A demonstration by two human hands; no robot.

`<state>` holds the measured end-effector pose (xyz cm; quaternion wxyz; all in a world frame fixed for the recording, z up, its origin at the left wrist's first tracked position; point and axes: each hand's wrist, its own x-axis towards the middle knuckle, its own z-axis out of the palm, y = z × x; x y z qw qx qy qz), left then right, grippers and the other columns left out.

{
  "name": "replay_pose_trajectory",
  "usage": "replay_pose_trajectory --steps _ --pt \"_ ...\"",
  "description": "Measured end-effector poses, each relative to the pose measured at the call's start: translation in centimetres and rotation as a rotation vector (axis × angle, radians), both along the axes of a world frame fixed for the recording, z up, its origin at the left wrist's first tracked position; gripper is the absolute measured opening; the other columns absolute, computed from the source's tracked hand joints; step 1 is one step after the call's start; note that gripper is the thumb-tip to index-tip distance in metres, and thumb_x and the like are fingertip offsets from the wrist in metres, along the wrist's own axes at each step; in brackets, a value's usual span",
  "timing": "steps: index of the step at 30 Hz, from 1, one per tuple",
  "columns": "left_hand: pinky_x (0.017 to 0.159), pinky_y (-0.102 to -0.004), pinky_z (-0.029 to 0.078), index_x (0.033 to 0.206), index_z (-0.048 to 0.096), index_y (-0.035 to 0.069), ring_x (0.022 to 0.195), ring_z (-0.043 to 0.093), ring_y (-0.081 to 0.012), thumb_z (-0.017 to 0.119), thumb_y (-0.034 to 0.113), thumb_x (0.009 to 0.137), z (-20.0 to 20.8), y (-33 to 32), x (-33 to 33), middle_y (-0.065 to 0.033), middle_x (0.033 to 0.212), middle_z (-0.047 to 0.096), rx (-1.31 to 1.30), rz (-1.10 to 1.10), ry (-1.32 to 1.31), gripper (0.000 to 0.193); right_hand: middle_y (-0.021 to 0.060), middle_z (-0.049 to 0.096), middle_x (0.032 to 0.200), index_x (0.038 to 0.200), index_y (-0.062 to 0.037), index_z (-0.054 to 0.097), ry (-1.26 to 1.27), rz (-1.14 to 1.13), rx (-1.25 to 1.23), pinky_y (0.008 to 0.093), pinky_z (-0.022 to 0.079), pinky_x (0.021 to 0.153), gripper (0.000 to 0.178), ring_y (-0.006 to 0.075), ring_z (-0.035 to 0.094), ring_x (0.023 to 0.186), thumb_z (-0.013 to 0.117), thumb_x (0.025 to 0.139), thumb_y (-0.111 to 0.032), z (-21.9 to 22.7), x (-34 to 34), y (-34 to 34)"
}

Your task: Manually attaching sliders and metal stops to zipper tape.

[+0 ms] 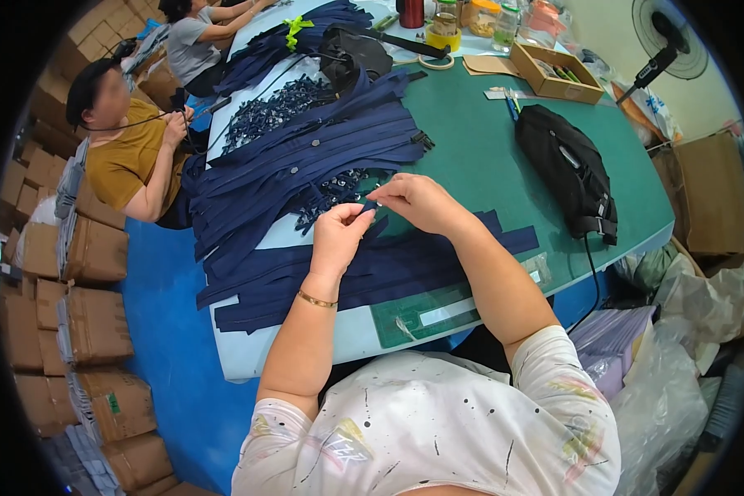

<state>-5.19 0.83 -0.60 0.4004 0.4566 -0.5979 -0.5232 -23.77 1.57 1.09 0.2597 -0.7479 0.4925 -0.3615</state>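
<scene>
My left hand [340,238] is closed in a pinch on a small navy fabric piece [369,207]. My right hand [422,202] meets it from the other side, its fingertips pinched at the same piece; fingers partly hide it. Just beyond the hands lies a small heap of navy bits with shiny metal parts [336,192]. Under and in front of my wrists, long navy fabric strips [364,270] lie flat across the table's near edge. A larger stack of navy strips [306,157] is spread out farther to the left.
The table [471,124] has a green mat. On it are a black bag [564,165] with a cable, a cardboard tray [558,74] of pens, jars [484,18] and a larger pile of navy bits [277,107]. Co-workers [128,149] sit along the left side. Cartons [95,248] stack beyond.
</scene>
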Motion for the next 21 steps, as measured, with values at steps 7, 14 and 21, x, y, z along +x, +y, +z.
replay_pose_trajectory --steps 7,14,21 --pt "0.055 -0.018 0.041 0.088 0.066 0.0 0.061 0.052 -0.0031 0.069 0.01 0.082 -0.2 0.2 -0.2 0.0023 0.072 0.062 0.003 -0.022 -0.007 0.012 0.0093 0.065 0.086 0.095 -0.0091 0.07 0.101 -0.026 -0.041 0.0354 0.049 0.074 0.016 0.0262 0.061 0.084 0.061 0.085 -0.018 1.0 0.3 0.8" --pt "0.061 -0.0195 0.049 0.095 0.058 0.002 0.069 0.056 -0.004 0.064 0.006 0.087 -0.7 0.0 -0.7 0.0003 0.082 0.06 0.045 -0.025 0.226 0.011 0.0104 0.066 0.086 0.102 -0.0063 0.065 -0.077 -0.095 0.067 0.0331 0.05 0.072 0.019 0.025 0.064 0.081 0.062 0.085 -0.012 1.6 0.8 0.5" --pt "0.063 -0.0205 0.05 0.108 0.052 0.002 0.076 0.056 -0.0062 0.059 0.001 0.088 0.5 -0.1 -1.1 -0.0011 0.086 0.058 -0.003 0.03 0.32 0.021 0.0074 0.065 0.086 0.105 0.0014 0.057 -0.294 -0.143 0.118 0.0269 0.048 0.069 0.024 0.0129 0.06 0.075 0.064 0.087 -0.014 1.2 0.8 -0.1"
